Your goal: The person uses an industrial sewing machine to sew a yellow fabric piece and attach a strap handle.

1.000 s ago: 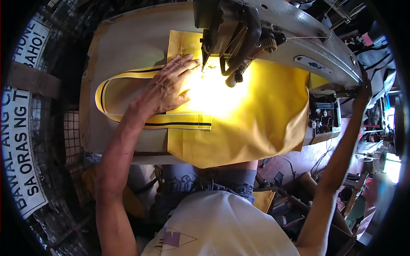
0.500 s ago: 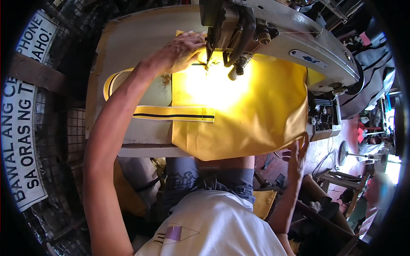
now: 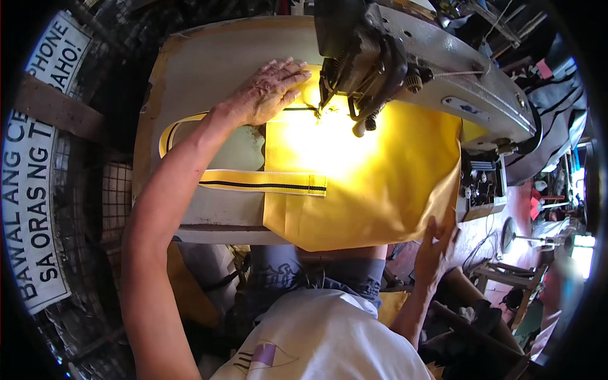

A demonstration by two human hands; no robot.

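A yellow fabric panel (image 3: 380,209) lies on the sewing machine table under the lit needle area. A yellow webbing strap (image 3: 266,182) with a dark centre stripe loops out to the left; one end lies on the panel, while the other runs beneath my left hand toward the presser foot. My left hand (image 3: 269,92) rests open and flat beside the needle, fingers stretched over the strap and the panel's far left part. At the panel's near right edge is my right hand (image 3: 436,250), its thumb and fingers apart against the cloth. Glare hides the stitching point.
The sewing machine (image 3: 437,69) arches over the panel from the right. The table (image 3: 209,57) extends left of the cloth. A standing fan (image 3: 510,235) and a wooden frame (image 3: 513,272) are at the right. A lettered sign (image 3: 38,215) hangs at the left.
My left hand has flattened, its fingers more visible beside the needle. My right hand has shifted slightly down along the panel's edge. The whole view has also shifted a little.
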